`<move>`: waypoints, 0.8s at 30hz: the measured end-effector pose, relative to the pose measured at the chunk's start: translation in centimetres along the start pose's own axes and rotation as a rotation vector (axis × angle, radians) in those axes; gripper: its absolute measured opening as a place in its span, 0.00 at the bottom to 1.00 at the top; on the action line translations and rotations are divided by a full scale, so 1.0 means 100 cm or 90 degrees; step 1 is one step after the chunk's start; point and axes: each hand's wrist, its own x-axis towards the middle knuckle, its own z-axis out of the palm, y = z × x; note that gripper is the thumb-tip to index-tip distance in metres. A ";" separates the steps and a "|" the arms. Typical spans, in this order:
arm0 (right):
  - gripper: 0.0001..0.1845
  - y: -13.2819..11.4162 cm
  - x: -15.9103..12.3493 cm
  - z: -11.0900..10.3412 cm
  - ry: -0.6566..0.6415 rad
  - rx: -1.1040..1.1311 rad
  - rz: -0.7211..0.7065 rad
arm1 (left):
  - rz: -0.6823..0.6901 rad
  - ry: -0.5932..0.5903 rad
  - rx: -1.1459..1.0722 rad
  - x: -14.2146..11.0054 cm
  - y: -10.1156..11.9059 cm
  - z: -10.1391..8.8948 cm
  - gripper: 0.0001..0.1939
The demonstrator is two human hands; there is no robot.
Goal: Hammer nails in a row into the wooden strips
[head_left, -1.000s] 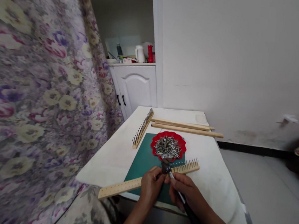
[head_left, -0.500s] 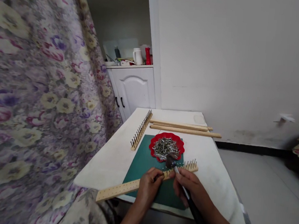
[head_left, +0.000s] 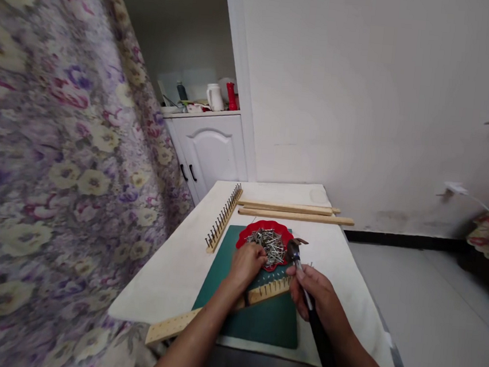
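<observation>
My right hand point(head_left: 314, 294) grips a claw hammer point(head_left: 308, 296) by its dark handle, its metal head raised beside the bowl. My left hand point(head_left: 248, 263) reaches to the front left edge of a red scalloped bowl point(head_left: 284, 229) full of loose nails point(head_left: 271, 245). Its fingers are drawn together at the nails; what is between them is too small to tell. Below both hands lies a wooden strip point(head_left: 170, 323) with rows of holes, slanting across the green mat point(head_left: 263, 326). Several nails stand in its right part. My left forearm hides part of the strip.
A second strip point(head_left: 225, 219) studded with upright nails lies at the table's left. Behind the bowl are plain wooden sticks point(head_left: 295, 216). All rest on a white-covered table point(head_left: 166, 280). A floral curtain point(head_left: 72, 178) hangs to the left, and a white cabinet point(head_left: 215, 152) stands beyond.
My left hand has left the strip and moved up to the nails in the bowl. The hammer remains in my right hand, its head turned slightly. The whole view has shifted a little.
</observation>
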 end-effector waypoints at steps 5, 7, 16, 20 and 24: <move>0.17 -0.004 0.000 0.002 0.003 0.001 0.004 | -0.032 -0.036 0.053 0.015 0.007 0.011 0.06; 0.17 -0.006 0.000 0.002 0.008 -0.002 0.003 | -0.034 -0.040 0.069 0.015 0.010 0.012 0.07; 0.17 0.002 0.005 0.000 0.034 -0.069 -0.029 | 0.037 0.043 0.051 -0.007 0.012 -0.005 0.09; 0.16 0.011 0.011 -0.004 0.073 -0.140 -0.065 | 0.130 0.091 -0.076 -0.038 0.017 -0.014 0.09; 0.15 0.015 0.013 -0.002 0.079 -0.167 -0.075 | 0.216 0.070 -0.179 -0.072 0.031 -0.018 0.10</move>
